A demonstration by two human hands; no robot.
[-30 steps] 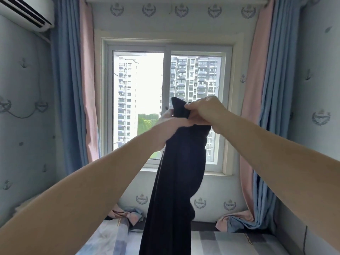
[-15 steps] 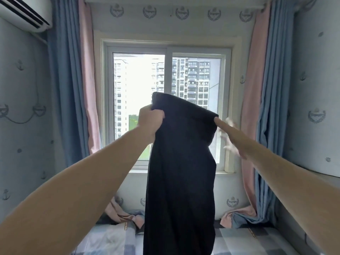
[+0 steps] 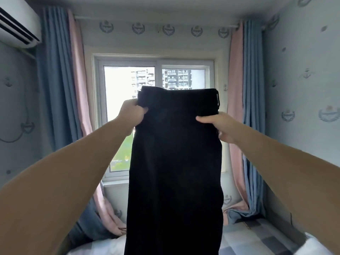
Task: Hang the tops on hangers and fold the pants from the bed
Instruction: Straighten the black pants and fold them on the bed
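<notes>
I view a small bedroom with pale patterned wallpaper. Nearest, the bed (image 3: pixel 257 240) shows only as a checked cover at the bottom edge; its middle is hidden behind the pants (image 3: pixel 176 162). The black pants hang upright in front of me, waistband at the top. Their lower end is cut off by the frame, so I cannot tell whether they touch the bed. The left hand (image 3: pixel 131 115) grips the left end of the waistband, fingers curled round the cloth. The right hand (image 3: pixel 223 126) pinches the right edge just below the waistband: thumb on the front, fingers hidden behind the cloth. Beyond, the window (image 3: pixel 128 89) is partly covered by the pants. Blue and pink curtains (image 3: pixel 55 89) flank it. An air conditioner (image 3: pixel 16 26), cut off at the upper left, is mounted on the wall.
</notes>
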